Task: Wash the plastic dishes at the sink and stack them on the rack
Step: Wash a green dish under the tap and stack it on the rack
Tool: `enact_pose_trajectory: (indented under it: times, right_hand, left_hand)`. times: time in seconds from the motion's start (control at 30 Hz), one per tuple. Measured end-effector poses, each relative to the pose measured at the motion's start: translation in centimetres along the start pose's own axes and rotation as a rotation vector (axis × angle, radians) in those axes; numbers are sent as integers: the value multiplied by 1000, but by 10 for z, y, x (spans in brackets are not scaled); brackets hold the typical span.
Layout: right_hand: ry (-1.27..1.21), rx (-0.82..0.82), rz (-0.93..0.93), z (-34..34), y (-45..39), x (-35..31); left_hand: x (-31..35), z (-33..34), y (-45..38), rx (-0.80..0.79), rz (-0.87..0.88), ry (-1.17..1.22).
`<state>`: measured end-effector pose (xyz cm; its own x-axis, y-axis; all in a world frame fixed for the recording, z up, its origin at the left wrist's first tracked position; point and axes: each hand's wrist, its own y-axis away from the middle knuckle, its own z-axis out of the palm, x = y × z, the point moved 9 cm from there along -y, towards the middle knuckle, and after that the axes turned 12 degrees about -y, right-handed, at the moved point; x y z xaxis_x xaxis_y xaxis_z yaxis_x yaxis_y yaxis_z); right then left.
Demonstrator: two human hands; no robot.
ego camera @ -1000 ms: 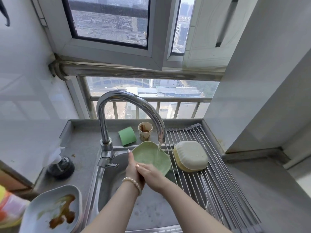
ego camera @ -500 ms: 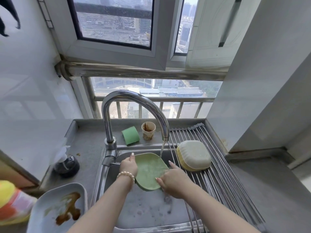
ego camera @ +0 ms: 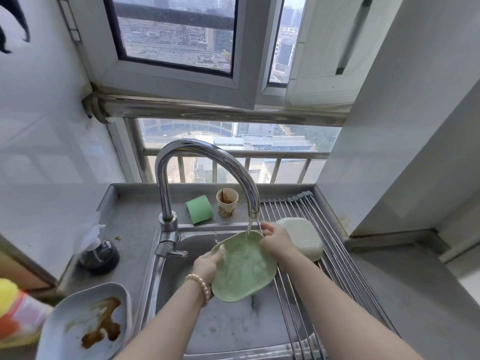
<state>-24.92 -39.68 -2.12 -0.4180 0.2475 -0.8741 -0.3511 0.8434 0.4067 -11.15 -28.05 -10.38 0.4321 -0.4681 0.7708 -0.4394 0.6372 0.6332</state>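
Observation:
A light green plastic plate [ego camera: 242, 268] is held tilted over the sink [ego camera: 228, 331] under running water from the chrome tap [ego camera: 207, 157]. My left hand [ego camera: 206, 263] grips its left edge, thumb on the inner face. My right hand [ego camera: 276, 240] holds its upper right edge, near the spout. A cream plastic dish [ego camera: 302, 239] lies upside down on the roll-up wire rack [ego camera: 335, 263] to the right of the sink. A blue-grey plate [ego camera: 85, 323] smeared with brown sauce sits on the counter at the lower left.
Behind the sink lie a green sponge [ego camera: 199, 209] and a stained paper cup [ego camera: 227, 206]. A dark soap dispenser [ego camera: 100, 253] stands on the left counter. A yellow and red object [ego camera: 13, 315] shows at the left edge. Foam covers the sink bottom.
The green plate has tipped so its inner face catches the water stream. My right hand moved from its lower right edge up to the top right edge.

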Motion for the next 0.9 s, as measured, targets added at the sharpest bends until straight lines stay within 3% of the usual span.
enact_pose_trajectory:
  times: [0.1, 0.2, 0.37, 0.47, 0.57, 0.73, 0.83, 0.9]
  right_hand:
    - [219, -65, 114, 6, 5, 11]
    - [321, 14, 5, -6, 7, 3]
    - [-140, 234, 83, -16, 0, 43]
    - [-339, 204, 284, 2, -6, 78]
    - [-443, 105, 410, 23, -2, 89]
    - [-364, 88, 75, 18, 7, 37]
    - [-327, -67, -166, 25, 25, 0]
    - [-87, -134, -350, 31, 39, -8]
  left_hand:
    - [6, 1, 4, 79, 83, 10]
    - [21, 6, 12, 78, 159, -10]
    - [45, 14, 24, -22, 177, -132]
    - [47, 18, 25, -94, 180, -174]
    - [49, 9, 26, -17, 144, -244]
    - [43, -23, 20, 233, 57, -426]
    - [20, -23, 8, 162, -66, -389]
    - [4, -15, 9, 96, -185, -172]
